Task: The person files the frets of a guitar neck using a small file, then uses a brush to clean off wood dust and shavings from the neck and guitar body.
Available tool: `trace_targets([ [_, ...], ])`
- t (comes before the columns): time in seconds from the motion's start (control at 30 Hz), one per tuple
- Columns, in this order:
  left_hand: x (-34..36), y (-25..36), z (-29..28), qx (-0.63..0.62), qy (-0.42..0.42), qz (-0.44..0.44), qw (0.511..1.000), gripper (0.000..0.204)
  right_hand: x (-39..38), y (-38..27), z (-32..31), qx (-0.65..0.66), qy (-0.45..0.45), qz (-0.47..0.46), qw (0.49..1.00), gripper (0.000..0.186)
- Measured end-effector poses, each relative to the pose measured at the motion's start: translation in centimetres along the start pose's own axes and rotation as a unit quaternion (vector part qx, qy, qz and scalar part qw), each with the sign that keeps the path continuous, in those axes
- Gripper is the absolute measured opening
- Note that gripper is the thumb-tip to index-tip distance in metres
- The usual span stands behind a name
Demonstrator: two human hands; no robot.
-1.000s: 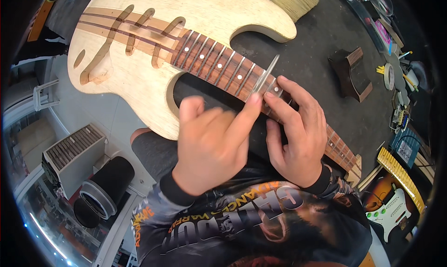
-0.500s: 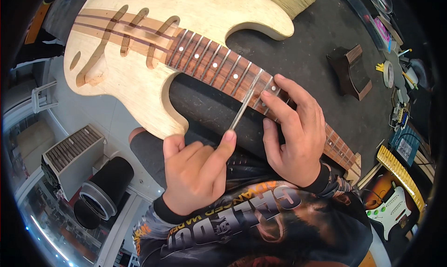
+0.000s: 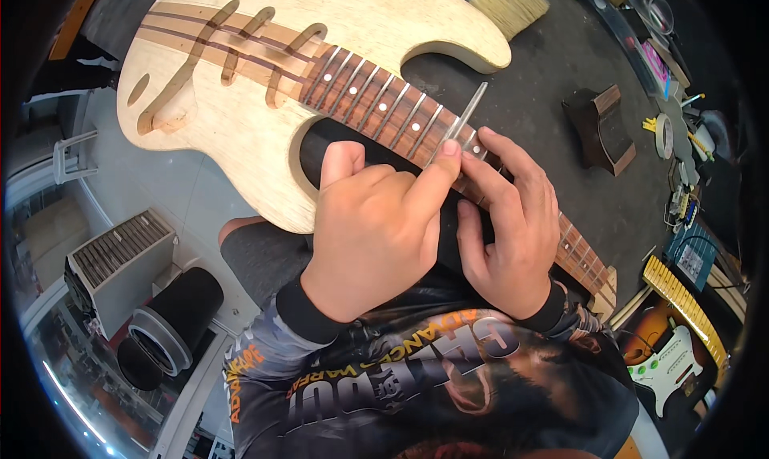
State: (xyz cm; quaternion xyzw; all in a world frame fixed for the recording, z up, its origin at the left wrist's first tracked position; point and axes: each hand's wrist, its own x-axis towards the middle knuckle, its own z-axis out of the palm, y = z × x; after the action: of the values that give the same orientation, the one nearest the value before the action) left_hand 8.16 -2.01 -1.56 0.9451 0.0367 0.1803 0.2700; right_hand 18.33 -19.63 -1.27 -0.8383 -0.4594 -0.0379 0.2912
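At the centre of the frame, a person's left hand [image 3: 372,231] is grasping a slim metal tool [image 3: 473,108], its index finger stretching along the shaft while the other fingers are curling in. Just beside it, the right hand [image 3: 517,227] is resting its fingers on the fretboard [image 3: 428,126]; whether it is gripping the neck, one cannot tell. The tool is lying across the fretboard at a slant, its far end pointing to the upper right. The pale guitar body [image 3: 368,18] is filling the upper left, its neck running down toward the lower right. A brush [image 3: 517,6] is lying at the top, a dark neck rest [image 3: 602,130] is standing at the right, and a sunburst guitar [image 3: 665,363] is showing at the lower right. A black bin [image 3: 192,300] is standing at the lower left.
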Motion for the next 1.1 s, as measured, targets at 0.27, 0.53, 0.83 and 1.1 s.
trace_targets([
  [0.27,-7.7,1.2,-3.5,0.001,-0.042,-0.021,0.999,0.058,-0.1,0.1,0.0,0.005,0.003,0.002,1.0,0.066],
  [0.53,-6.3,0.7,-3.1,0.008,-0.04,-0.017,0.999,0.055,-0.2,0.2,0.1,0.009,-0.003,-0.001,1.0,0.064],
  [0.83,-6.0,0.8,-2.9,0.013,-0.062,-0.032,0.997,0.058,-0.1,-0.1,0.0,0.003,0.002,0.008,1.0,0.064],
  [1.1,-1.6,0.1,-0.3,0.02,-0.01,0.014,1.0,0.059,-0.1,0.3,0.1,-0.007,0.009,0.007,1.0,0.063],
])
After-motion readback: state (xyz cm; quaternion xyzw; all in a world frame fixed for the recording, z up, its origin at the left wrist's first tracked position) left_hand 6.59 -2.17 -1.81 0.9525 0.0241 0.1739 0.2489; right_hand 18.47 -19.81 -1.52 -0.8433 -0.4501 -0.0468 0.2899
